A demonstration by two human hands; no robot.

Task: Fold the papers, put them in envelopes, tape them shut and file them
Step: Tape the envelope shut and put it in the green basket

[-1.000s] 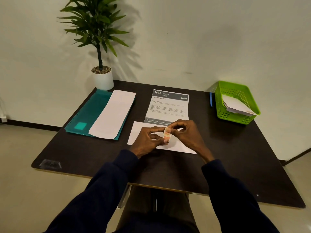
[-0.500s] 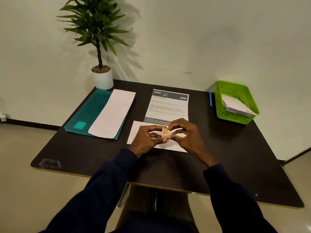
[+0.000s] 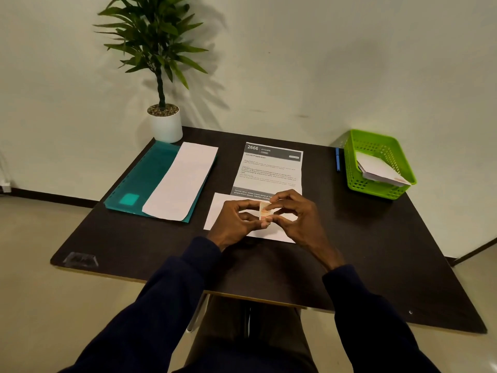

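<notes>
Your left hand (image 3: 236,219) and right hand (image 3: 293,215) are together over the white envelope (image 3: 218,210) lying on the tabletop (image 3: 376,238). Both pinch what seems a small tape roll (image 3: 264,210), probably kept there so a strip can drop straight onto the flap.

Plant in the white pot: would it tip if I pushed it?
Probably if pushed high: the plant stands tall above a small pot. Its pebbles suggest a heavy base, so a low push may only slide it.
</notes>
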